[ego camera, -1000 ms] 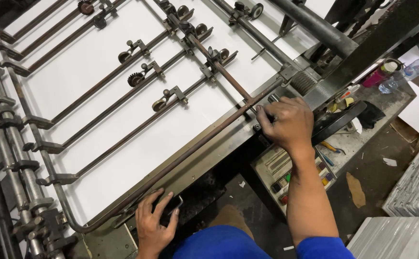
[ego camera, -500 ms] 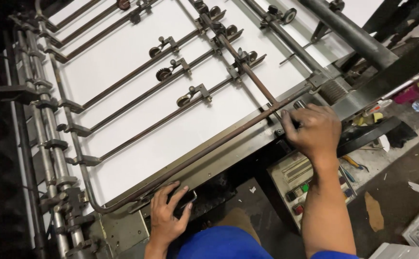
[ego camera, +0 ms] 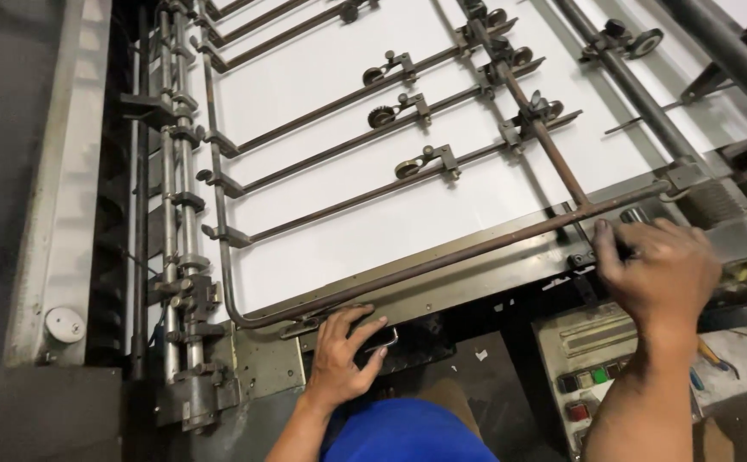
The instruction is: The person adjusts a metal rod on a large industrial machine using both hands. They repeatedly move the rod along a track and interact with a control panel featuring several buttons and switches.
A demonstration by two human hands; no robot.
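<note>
A large white sheet (ego camera: 442, 214) lies on the feed table of a big machine, under several rusty guide rods (ego camera: 348, 201) with small rollers. A long brown bar (ego camera: 442, 261) runs along the table's near edge. My left hand (ego camera: 343, 355) rests on the metal frame just below that bar, fingers spread over a small dark handle. My right hand (ego camera: 660, 269) is closed around a dark knob at the table's near right corner, close to a ribbed roller (ego camera: 634, 214).
A control box with coloured buttons (ego camera: 592, 376) sits below my right arm. A rail with clamps and brackets (ego camera: 177, 248) runs down the machine's left side. Thick dark shafts (ego camera: 724, 51) cross the upper right. My blue garment (ego camera: 408, 436) shows at the bottom.
The view has swung left and closer to the table. My right hand has stayed on the knob at the corner; my left hand has shifted slightly up onto the frame edge.
</note>
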